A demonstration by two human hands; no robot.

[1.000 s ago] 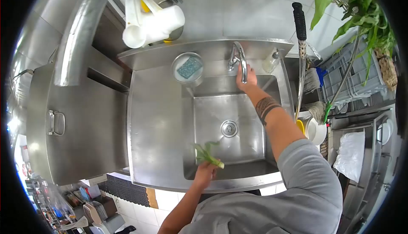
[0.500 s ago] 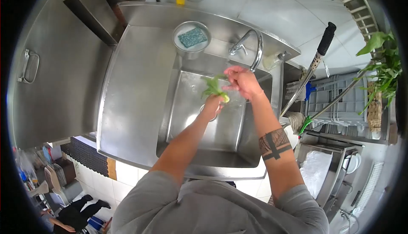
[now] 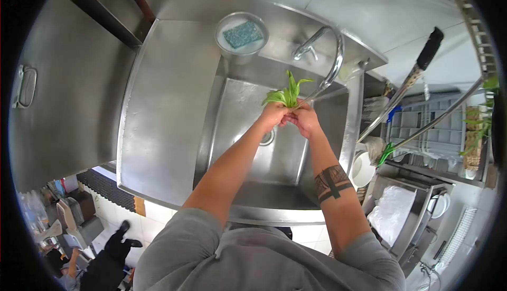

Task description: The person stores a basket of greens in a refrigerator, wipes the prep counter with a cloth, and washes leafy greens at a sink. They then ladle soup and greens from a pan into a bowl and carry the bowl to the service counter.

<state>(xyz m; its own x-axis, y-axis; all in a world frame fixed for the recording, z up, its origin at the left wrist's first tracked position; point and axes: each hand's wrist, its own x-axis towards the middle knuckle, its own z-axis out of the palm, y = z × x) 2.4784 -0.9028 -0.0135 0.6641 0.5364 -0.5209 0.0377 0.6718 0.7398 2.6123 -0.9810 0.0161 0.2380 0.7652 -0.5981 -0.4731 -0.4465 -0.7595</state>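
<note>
Over the steel sink point(image 3: 274, 172), my left hand point(image 3: 273, 116) is closed around the base of a leafy green vegetable point(image 3: 288, 96), whose long leaves point up and away from me. My right hand point(image 3: 305, 119) presses against the left one, fingers closed on the lower stalks; the base is hidden between both hands. A curved chrome faucet point(image 3: 339, 53) reaches toward them, and a thin stream of water appears to fall from its end to the vegetable. Below my hands the round drain point(image 3: 268, 137) shows.
A round metal bowl point(image 3: 219, 41) with a blue-green scouring pad point(image 3: 243, 35) stands behind the sink's left corner. The steel drainboard point(image 3: 163, 111) lies left. Long handles point(image 3: 430, 48) and a grey crate point(image 3: 422, 127) are at right. Another person's dark-clothed legs point(image 3: 108, 254) show lower left.
My right hand has come down from near the faucet to join the left at the vegetable's base. The vegetable has turned leaves-up and shifted right. The view has tilted slightly.
</note>
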